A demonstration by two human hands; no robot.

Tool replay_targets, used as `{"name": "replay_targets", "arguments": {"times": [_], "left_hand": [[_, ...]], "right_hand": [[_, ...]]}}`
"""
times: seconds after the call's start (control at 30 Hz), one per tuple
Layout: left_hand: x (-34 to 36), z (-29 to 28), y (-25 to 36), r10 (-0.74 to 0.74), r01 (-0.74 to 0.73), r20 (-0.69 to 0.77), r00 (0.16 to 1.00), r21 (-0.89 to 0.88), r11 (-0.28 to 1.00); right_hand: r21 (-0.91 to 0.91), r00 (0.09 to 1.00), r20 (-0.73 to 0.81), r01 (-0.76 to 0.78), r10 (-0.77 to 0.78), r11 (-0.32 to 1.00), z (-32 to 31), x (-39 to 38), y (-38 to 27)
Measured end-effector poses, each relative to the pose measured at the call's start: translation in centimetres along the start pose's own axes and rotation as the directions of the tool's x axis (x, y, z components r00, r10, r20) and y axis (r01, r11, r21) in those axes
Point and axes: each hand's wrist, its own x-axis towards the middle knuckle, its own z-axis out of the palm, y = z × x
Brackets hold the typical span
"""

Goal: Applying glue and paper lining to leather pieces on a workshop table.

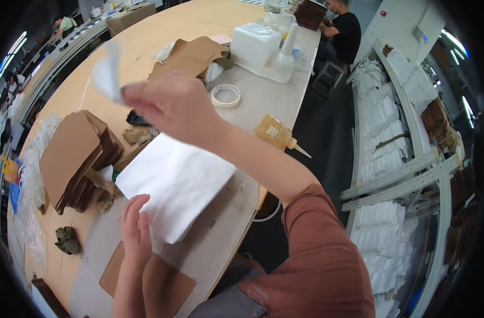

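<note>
Right hand: the right hand (173,106) is pinching a thin white strip (108,71), lifting it at upper left of centre.
Left hand: the left hand (136,230) is lying flat, fingers nearly straight, pressing the white sheet stack (175,183) at lower centre.
Handling: both are looking light, limp and easily creased; pinching at an edge or corner seems best.
Nearby: a tape roll (225,95) and a glue bottle (276,133) are sitting on the table (210,249).

Premises: a packing or assembly workshop. Evidence: long pale wooden worktables (162,32) with seated workers, stacked brown folded cardboard pieces (75,159), an amber squeeze bottle of glue (276,132), a white tape roll (225,95), and grey metal racks (411,175) of white bundled goods.
</note>
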Motion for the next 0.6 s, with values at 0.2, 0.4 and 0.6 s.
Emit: {"name": "replay_targets", "arguments": {"times": [0.2,0.4,0.6], "left_hand": [[-2.5,-1.9,-2.0,-0.419,0.47,0.286,0.862,-0.762,0.446],[-2.0,-1.4,-0.7,-0.589,0.514,0.437,0.68,-0.857,-0.042],[-2.0,-2.5,-0.1,-0.685,0.629,0.449,0.573,-0.777,0.017]], "right_hand": [[0.045,0.899,0.343,0.275,-0.274,0.96,0.1,-5.8,-5.9],[0.13,0.756,0.611,0.199,-0.237,0.971,-1.5,-12.9,-8.5],[0.038,0.735,0.656,0.197,-0.173,0.98,-1.0,-13.8,-8.7]]}}
